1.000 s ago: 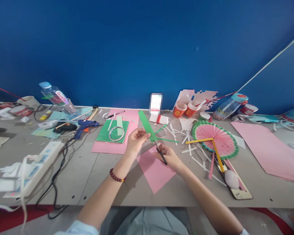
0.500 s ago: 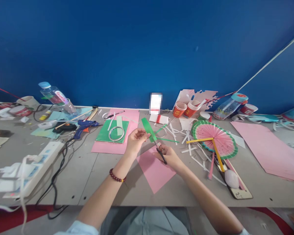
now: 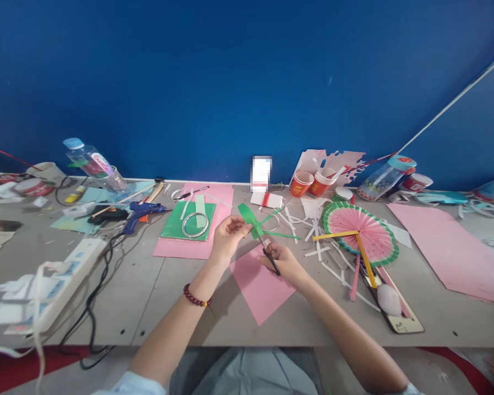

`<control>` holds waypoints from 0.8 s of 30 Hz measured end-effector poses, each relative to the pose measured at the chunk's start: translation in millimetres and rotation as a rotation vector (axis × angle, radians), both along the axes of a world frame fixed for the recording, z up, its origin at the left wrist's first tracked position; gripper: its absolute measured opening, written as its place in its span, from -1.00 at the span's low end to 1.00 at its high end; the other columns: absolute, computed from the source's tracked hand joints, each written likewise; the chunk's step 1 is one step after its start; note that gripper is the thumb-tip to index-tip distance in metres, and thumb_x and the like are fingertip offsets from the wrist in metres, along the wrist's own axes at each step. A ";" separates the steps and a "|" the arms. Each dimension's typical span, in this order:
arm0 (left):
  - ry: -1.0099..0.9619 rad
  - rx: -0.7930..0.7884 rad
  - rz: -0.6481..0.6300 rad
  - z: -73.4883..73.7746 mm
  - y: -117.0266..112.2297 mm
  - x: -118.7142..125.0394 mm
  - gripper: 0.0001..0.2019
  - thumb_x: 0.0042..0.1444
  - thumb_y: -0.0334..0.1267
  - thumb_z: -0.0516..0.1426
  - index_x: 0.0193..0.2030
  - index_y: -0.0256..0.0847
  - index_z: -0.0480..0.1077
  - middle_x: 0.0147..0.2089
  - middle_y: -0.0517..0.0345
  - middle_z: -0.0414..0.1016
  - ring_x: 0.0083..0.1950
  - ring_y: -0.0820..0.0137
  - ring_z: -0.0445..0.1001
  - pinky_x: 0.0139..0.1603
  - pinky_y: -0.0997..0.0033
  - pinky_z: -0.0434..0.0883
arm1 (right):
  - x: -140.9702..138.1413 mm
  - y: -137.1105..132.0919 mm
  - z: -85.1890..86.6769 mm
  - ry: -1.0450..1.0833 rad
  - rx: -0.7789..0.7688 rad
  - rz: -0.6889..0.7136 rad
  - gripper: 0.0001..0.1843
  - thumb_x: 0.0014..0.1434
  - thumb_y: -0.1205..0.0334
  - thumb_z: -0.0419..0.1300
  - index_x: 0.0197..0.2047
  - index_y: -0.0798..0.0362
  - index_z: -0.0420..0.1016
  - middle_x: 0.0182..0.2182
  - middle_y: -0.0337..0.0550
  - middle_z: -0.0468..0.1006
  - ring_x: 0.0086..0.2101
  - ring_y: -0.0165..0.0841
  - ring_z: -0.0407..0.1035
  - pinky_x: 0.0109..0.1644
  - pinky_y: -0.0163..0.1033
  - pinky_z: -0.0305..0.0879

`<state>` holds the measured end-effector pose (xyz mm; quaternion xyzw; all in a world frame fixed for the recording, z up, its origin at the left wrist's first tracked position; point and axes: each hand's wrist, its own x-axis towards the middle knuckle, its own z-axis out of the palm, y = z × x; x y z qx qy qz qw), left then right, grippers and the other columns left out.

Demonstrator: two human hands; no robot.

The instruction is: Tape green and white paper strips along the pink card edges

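My left hand point(image 3: 227, 235) pinches a green paper strip point(image 3: 246, 214) that sticks up and away over the table's middle. My right hand point(image 3: 283, 261) is closed round black-handled scissors point(image 3: 268, 253), whose blades meet the strip's near end. Both hands hover just above a pink paper sheet point(image 3: 260, 288) lying on the grey table point(image 3: 156, 296). A red bead bracelet point(image 3: 194, 297) circles my left wrist.
A watermelon paper fan point(image 3: 360, 233) and several white paper scraps lie right of my hands. Left are a green sheet with a tape ring point(image 3: 196, 224), a blue glue gun point(image 3: 142, 212), a power strip point(image 3: 57, 280) and a bottle point(image 3: 94, 163). Red paper cups point(image 3: 312, 184) stand at the back.
The green strip reaches less far beyond my left hand than a second ago and looks shorter. Both hands stay almost in place.
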<state>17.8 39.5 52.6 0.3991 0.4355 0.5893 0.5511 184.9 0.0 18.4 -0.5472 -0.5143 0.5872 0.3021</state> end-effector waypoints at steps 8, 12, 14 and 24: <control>-0.021 -0.009 -0.010 0.7 0.4 -0.3 -0.66 -0.31 -0.20 0.40 -0.41 -0.22 0.39 -0.47 0.24 0.45 -0.46 0.52 0.39 -0.46 0.54 0.32 | 0.7 0.2 -2.2 -0.013 -0.002 0.009 -0.55 -0.10 -0.05 0.34 -0.48 0.00 0.16 -0.76 -0.43 0.26 -0.74 -0.54 0.01 -0.73 -0.41 -0.16; -0.010 -0.019 -0.001 0.3 0.2 -0.5 -0.67 -0.30 -0.21 0.39 -0.40 -0.22 0.40 -0.48 0.24 0.45 -0.46 0.51 0.39 -0.45 0.53 0.32 | 0.3 0.7 -3.5 -0.001 0.012 0.003 -0.53 -0.12 -0.08 0.34 -0.50 -0.01 0.14 -0.78 -0.43 0.24 -0.75 -0.55 -0.01 -0.74 -0.40 -0.17; -0.006 -0.023 -0.002 0.0 0.2 -0.6 -0.66 -0.31 -0.20 0.39 -0.40 -0.22 0.39 -0.48 0.24 0.44 -0.45 0.50 0.40 -0.45 0.53 0.32 | 0.2 0.8 -2.7 0.000 0.015 0.006 -0.52 -0.13 -0.08 0.35 -0.50 0.00 0.14 -0.78 -0.44 0.24 -0.76 -0.55 -0.01 -0.75 -0.40 -0.18; -0.024 -0.029 -0.007 -1.2 0.9 -0.4 -0.65 -0.33 -0.20 0.40 -0.40 -0.22 0.39 -0.51 0.26 0.43 -0.47 0.50 0.40 -0.45 0.51 0.31 | 1.4 1.5 -2.2 0.004 0.010 0.014 -0.53 -0.12 -0.05 0.35 -0.51 -0.01 0.14 -0.78 -0.42 0.27 -0.75 -0.55 0.00 -0.74 -0.41 -0.15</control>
